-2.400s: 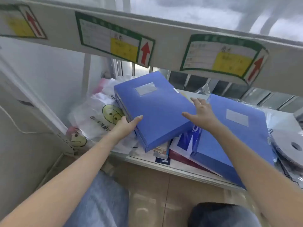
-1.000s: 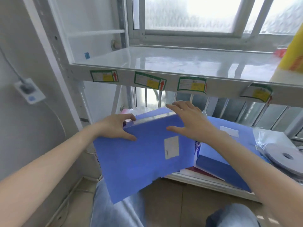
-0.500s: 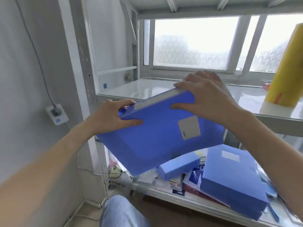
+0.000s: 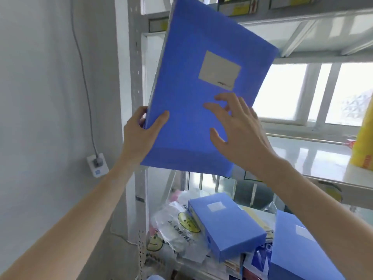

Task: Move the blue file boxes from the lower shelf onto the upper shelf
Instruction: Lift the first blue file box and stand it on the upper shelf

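The blue file box (image 4: 201, 93) that half a second ago was held nearly flat at the level of the middle shelf is now raised high and stood almost on end, its big face with the pale label turned toward the person and its top edge reaching up past the front rail of the upper shelf (image 4: 302, 19). The left hand (image 4: 141, 136) grasps the box's lower left edge, thumb on the front face and fingers wrapped round the side. The right hand (image 4: 240, 134) has shifted from gripping the top edge to lying spread against the front face, fingers splayed; it looks to be pressing and steadying, not clenched on anything.

This means the first box is out of the lower shelf and nearly at its goal, but it is not yet resting on anything. Judging from its tilt, it likely needs to be tipped far-ward over the rail and slid in.

Down on the lower shelf (image 4: 193, 267), two more blue boxes remain: a second box (image 4: 226, 225) lying on the clutter beside plastic bags (image 4: 177, 231) with smiley faces, and a third box (image 4: 296, 253) at the right, partly hidden by the right forearm. The task seems to be in its early part.
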